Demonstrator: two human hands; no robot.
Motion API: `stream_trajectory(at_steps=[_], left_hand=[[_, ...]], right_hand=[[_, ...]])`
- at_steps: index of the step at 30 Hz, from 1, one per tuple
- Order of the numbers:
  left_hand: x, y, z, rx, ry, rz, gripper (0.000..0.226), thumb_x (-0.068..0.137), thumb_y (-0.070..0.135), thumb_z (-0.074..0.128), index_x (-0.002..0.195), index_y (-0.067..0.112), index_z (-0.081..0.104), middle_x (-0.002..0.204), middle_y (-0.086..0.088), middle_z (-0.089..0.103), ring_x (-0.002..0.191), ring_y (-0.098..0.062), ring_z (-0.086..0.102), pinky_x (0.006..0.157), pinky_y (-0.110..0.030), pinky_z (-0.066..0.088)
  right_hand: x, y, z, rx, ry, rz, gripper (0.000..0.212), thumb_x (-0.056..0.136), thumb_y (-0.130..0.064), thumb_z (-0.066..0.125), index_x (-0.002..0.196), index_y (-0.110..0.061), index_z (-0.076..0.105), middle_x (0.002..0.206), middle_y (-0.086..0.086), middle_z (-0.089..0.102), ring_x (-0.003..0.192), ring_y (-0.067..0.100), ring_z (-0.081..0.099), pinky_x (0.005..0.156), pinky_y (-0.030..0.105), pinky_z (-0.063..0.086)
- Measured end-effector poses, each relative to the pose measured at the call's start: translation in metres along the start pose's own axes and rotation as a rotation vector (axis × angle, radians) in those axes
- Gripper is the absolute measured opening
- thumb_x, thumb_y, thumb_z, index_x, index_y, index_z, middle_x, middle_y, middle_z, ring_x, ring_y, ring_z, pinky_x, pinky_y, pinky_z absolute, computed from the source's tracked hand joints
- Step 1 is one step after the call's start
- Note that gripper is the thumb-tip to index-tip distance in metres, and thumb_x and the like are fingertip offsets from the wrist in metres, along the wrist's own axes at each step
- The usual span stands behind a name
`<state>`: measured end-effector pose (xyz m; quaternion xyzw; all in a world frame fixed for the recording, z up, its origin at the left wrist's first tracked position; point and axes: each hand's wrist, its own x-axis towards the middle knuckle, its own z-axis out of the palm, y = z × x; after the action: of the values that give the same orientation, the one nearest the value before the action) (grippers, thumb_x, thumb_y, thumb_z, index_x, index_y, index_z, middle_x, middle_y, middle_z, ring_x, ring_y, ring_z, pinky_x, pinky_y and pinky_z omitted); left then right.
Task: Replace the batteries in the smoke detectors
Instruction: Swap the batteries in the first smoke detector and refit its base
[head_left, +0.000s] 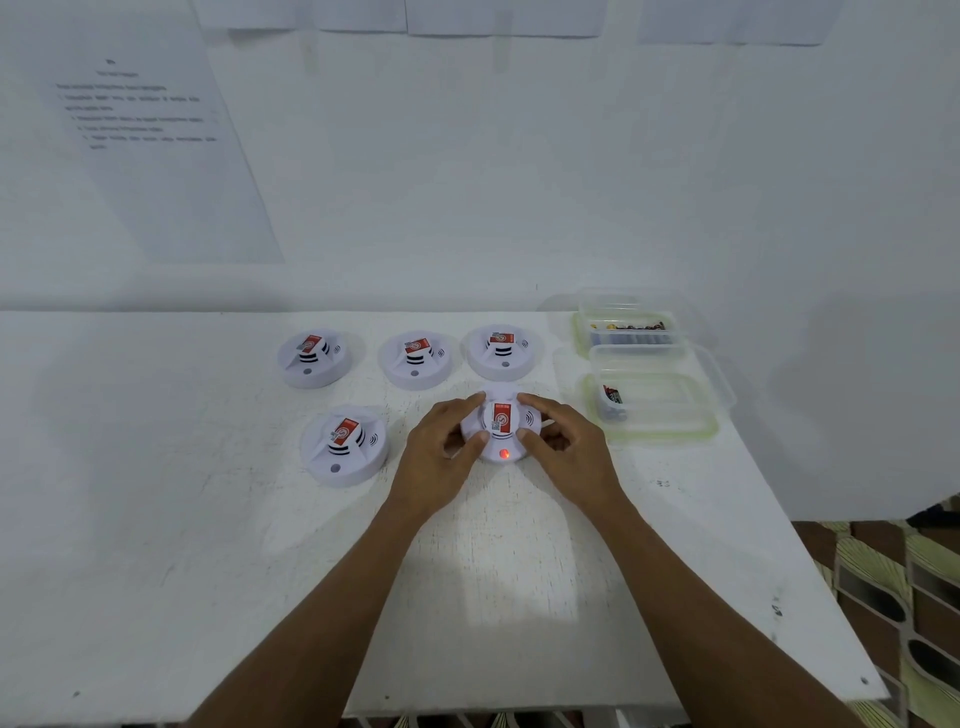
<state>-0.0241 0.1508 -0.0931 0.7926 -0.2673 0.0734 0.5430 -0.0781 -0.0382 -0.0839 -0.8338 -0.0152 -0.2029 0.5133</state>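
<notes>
Several round white smoke detectors with red stickers stand on the white table (208, 545). Three form a back row, one at the left (311, 358), one in the middle (415, 361), one at the right (501, 353). A fourth detector (344, 447) sits front left. The fifth detector (503, 428) is front right, top side up, its red light lit. My left hand (441, 452) grips its left rim and my right hand (563, 447) grips its right rim.
Two clear plastic containers stand at the table's right: the far container (628, 327) holds several batteries, the near container (654, 410) holds a battery at its left end. A printed sheet (140, 130) hangs on the wall. The table's right edge drops to a patterned floor (883, 582).
</notes>
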Motion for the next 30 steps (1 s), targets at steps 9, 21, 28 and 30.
stream_trajectory(at_steps=[9, 21, 28, 30], left_hand=[[-0.0009, 0.0005, -0.0004, -0.021, 0.006, -0.003, 0.05, 0.089, 0.042, 0.057, 0.134, 0.021, 0.054, 0.122, 0.003, 0.063, 0.112, -0.011, 0.059, 0.09, -0.035, 0.055], [-0.0013, 0.0063, -0.0016, -0.013, -0.013, -0.003, 0.054, 0.086, 0.045, 0.057, 0.134, 0.02, 0.053, 0.122, 0.005, 0.062, 0.111, -0.008, 0.058, 0.09, -0.034, 0.055], [-0.0017, 0.0039, -0.002, -0.008, -0.012, -0.006, 0.052, 0.087, 0.04, 0.058, 0.135, 0.02, 0.054, 0.121, 0.005, 0.063, 0.111, -0.01, 0.059, 0.088, -0.038, 0.056], [-0.0014, 0.0041, -0.0017, -0.013, -0.014, -0.012, 0.053, 0.087, 0.041, 0.058, 0.135, 0.02, 0.054, 0.121, 0.004, 0.063, 0.111, -0.01, 0.059, 0.088, -0.036, 0.056]], right_hand=[[0.0002, 0.0016, 0.0003, -0.007, -0.006, -0.004, 0.043, 0.087, -0.014, 0.071, 0.13, -0.016, 0.063, 0.116, 0.0, 0.068, 0.094, 0.009, 0.066, 0.078, 0.022, 0.056], [0.0, -0.0001, 0.0001, -0.023, 0.003, -0.015, 0.043, 0.087, -0.013, 0.071, 0.129, -0.014, 0.063, 0.119, -0.004, 0.067, 0.09, -0.002, 0.062, 0.078, 0.012, 0.05], [-0.0003, -0.0002, 0.0011, -0.024, -0.006, -0.018, 0.045, 0.086, -0.016, 0.073, 0.13, -0.018, 0.062, 0.12, -0.005, 0.067, 0.098, 0.009, 0.065, 0.081, 0.019, 0.054], [-0.0006, -0.0008, 0.001, -0.023, -0.003, -0.018, 0.045, 0.086, -0.016, 0.073, 0.13, -0.018, 0.062, 0.12, -0.005, 0.067, 0.099, 0.009, 0.065, 0.082, 0.019, 0.055]])
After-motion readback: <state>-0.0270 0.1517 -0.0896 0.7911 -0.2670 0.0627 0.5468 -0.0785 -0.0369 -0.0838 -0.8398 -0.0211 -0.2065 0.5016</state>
